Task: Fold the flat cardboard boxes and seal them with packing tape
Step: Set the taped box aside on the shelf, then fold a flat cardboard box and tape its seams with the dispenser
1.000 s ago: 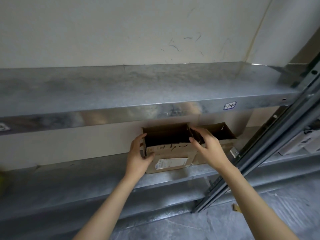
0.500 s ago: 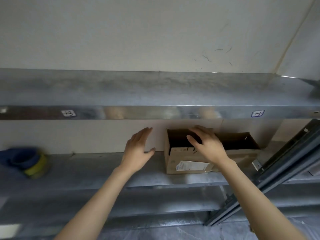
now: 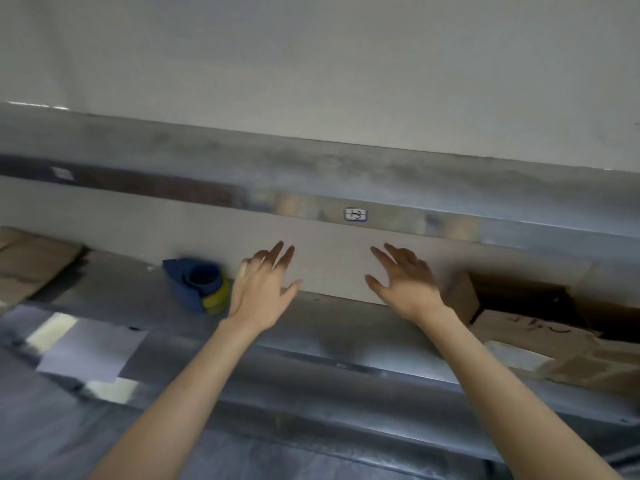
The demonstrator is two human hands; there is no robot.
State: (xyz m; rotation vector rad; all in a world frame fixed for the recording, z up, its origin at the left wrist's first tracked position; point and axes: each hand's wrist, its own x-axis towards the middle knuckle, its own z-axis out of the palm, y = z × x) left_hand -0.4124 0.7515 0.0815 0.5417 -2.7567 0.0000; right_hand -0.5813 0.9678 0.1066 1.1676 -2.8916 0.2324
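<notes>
While the left hand and right hand hover above the shelf front, fingers spread, holding nothing, the open cardboard box sits deeper at the shelf's right end. I think it is light and bendable, best gripped by both side walls.

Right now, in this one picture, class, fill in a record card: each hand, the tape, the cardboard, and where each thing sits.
left hand: fingers spread, holds nothing, raised over the shelf
right hand: fingers spread, holds nothing
tape dispenser: blue with a yellowish roll, on the shelf just left of the left hand, untouched
open box: cardboard, to the right of the right hand, top open
flat cardboard: far left, blurred
shelf label: on the upper shelf's front edge, above the hands
</notes>
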